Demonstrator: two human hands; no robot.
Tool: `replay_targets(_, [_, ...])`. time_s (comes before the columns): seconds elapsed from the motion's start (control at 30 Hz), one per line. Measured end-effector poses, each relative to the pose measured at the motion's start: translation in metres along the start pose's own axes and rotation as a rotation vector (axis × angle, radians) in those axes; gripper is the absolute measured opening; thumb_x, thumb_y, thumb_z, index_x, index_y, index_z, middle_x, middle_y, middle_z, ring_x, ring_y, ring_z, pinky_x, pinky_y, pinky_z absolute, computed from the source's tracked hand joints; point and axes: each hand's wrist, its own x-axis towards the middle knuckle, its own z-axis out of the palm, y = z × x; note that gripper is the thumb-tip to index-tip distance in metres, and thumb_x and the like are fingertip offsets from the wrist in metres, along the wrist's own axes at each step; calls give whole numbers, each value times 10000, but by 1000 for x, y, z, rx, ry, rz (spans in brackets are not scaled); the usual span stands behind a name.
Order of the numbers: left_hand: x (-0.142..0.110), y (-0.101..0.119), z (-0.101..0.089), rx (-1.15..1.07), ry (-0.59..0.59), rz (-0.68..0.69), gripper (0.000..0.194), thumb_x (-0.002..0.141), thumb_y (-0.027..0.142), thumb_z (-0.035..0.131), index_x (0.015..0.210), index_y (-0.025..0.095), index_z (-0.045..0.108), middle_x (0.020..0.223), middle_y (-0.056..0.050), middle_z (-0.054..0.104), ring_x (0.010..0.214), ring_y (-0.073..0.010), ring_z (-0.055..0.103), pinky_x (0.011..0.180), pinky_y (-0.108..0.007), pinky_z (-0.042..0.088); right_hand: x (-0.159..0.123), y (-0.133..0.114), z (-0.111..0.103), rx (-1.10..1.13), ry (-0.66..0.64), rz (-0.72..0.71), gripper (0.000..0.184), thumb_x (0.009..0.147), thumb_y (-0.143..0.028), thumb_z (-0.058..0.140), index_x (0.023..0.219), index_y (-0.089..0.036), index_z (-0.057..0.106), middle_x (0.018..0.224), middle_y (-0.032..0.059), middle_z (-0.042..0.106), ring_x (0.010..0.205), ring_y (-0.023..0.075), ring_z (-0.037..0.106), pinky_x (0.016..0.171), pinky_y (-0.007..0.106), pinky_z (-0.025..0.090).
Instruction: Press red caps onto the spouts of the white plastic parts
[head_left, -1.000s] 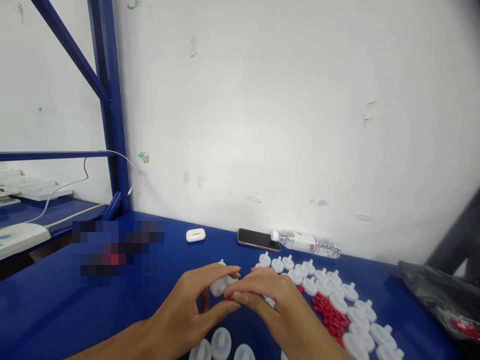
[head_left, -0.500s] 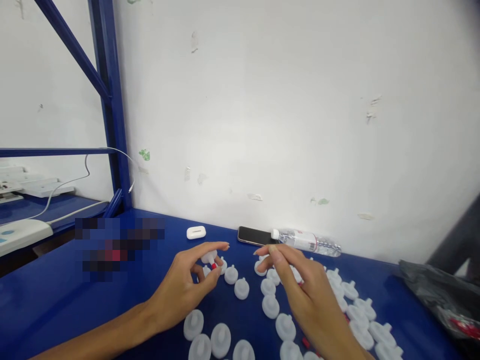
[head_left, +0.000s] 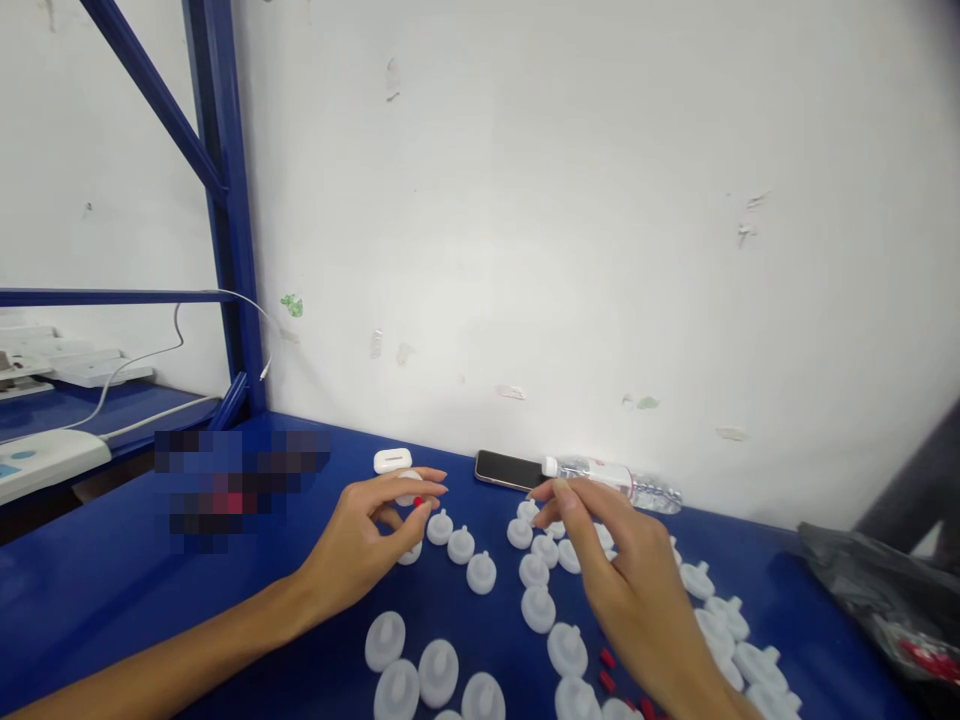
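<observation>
My left hand [head_left: 367,535] pinches a small white plastic cap with a red plug [head_left: 412,493] between thumb and fingers, just above the blue table [head_left: 112,590]. My right hand [head_left: 622,580] hovers over a row of white caps [head_left: 536,572], its thumb and forefinger pinched together near a cap at the far end; whether it grips one I cannot make out. More white caps [head_left: 439,672] lie near the front edge, and small red plugs [head_left: 606,660] lie beside my right wrist.
A white earbud case [head_left: 392,460], a dark phone [head_left: 504,469] and a lying plastic bottle [head_left: 615,480] rest along the white wall. A black bag [head_left: 877,590] sits at the right. A blue rack post [head_left: 225,200] with cables stands at the left.
My hands, joined on one cap a second ago, have parted. The left hand carried the cap with the red plug left and farther away; the right hand reached to the far caps.
</observation>
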Motion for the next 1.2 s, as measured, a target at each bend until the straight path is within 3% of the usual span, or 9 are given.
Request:
replay_targets(0.13, [2, -4, -1, -20, 8, -87, 370, 944, 377, 587, 1284, 233, 608, 1268, -98, 649, 915, -226, 724, 613, -280, 611, -1, 5, 3, -88, -51, -7, 347, 1054, -436, 403, 1029, -278, 711, 941, 34, 739, 947, 244, 668, 854, 370, 506])
replay_targets(0.2, [4, -8, -1, -9, 47, -92, 338, 938, 381, 592, 1244, 239, 582, 1283, -96, 588, 1013, -246, 707, 639, -285, 615, -2, 8, 5, -139, -92, -3, 296, 1044, -429, 439, 1064, -285, 696, 968, 31, 737, 955, 249, 660, 901, 405, 500])
replay_targets(0.33, [11, -13, -3, 158, 111, -83, 259, 936, 462, 585, 1003, 216, 630, 1090, -56, 603, 818, -192, 679, 727, -325, 593, -3, 13, 10, -215, -167, -45, 226, 1042, -385, 470, 1062, -288, 673, 980, 18, 734, 970, 251, 658, 1062, 529, 388])
replay_targets(0.5, [17, -17, -8, 380, 66, -84, 302, 974, 479, 512, 964, 241, 698, 997, -23, 729, 839, -223, 665, 787, -334, 516, -1, 15, 8, -276, -230, -59, 219, 1040, -346, 473, 1012, -271, 677, 1027, 25, 747, 1010, 247, 675, 1155, 587, 255])
replay_targets(0.6, [16, -21, -9, 384, 31, -108, 340, 978, 484, 497, 964, 245, 738, 970, -31, 768, 867, -255, 688, 792, -345, 512, 0, 20, -1, -335, -364, -8, 172, 985, -305, 558, 972, -275, 727, 919, 14, 766, 937, 252, 701, 1064, 516, 391])
replay_targets(0.7, [16, -24, -8, 375, 8, -118, 353, 976, 473, 493, 969, 246, 763, 1023, -40, 782, 950, -276, 703, 827, -346, 521, 2, 25, -13, -353, -524, 94, 156, 904, -236, 642, 833, -281, 774, 835, 1, 783, 862, 244, 720, 828, 366, 497])
replay_targets(0.8, [15, -28, -7, 369, -12, -116, 320, 972, 429, 492, 997, 251, 756, 1022, -32, 782, 947, -267, 709, 817, -342, 530, 5, 29, -27, -422, -575, 222, 185, 887, -236, 660, 758, -266, 789, 820, 19, 798, 794, 238, 726, 693, 311, 471])
replay_targets(1.0, [13, -35, -5, 394, -16, -102, 279, 936, 337, 485, 1049, 255, 726, 1107, -53, 731, 1040, -283, 661, 940, -424, 515, 4, 42, -42, -523, -693, 401, 218, 786, -103, 661, 780, -268, 803, 760, 17, 800, 732, 223, 735, 606, 271, 427])
replay_targets(1.2, [10, -18, -11, 629, -66, 126, 257, 922, 376, 537, 811, 227, 714, 1254, -113, 601, 1253, -358, 483, 1046, -544, 424, -6, 68, -32, -583, -685, 392, 213, 686, -78, 698, 718, -268, 789, 699, 1, 781, 675, 213, 727, 569, 259, 401])
